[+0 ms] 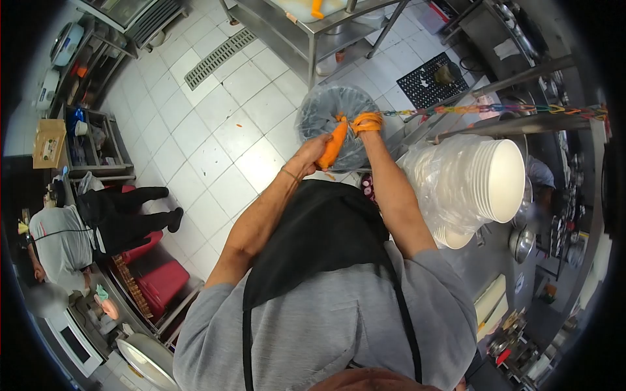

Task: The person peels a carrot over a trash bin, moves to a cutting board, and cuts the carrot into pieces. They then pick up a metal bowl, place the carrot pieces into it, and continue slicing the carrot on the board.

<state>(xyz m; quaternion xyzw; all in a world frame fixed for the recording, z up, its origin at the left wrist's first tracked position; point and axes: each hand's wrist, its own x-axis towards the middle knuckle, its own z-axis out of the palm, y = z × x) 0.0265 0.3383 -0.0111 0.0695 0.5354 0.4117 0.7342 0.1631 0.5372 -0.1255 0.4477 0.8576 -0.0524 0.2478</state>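
In the head view, my left hand (314,151) is closed around the lower end of a large orange carrot (334,147). The carrot is tilted over a bin lined with a clear plastic bag (309,112). Close to the carrot's upper end, my right hand (366,126) is curled, with orange material (369,119) covering its fingers. Whether that is a covering or peelings, and what the fingers hold, I cannot make out. Small orange bits show near the carrot's tip.
Steel table (312,27) stands beyond the bin. To the right are bagged stacked white tubs (505,179) and a colourful chain (495,109) stretched across. A black mat (432,81) and drain grate (220,57) lie on the tiles. Another person (65,228) is at the left counter.
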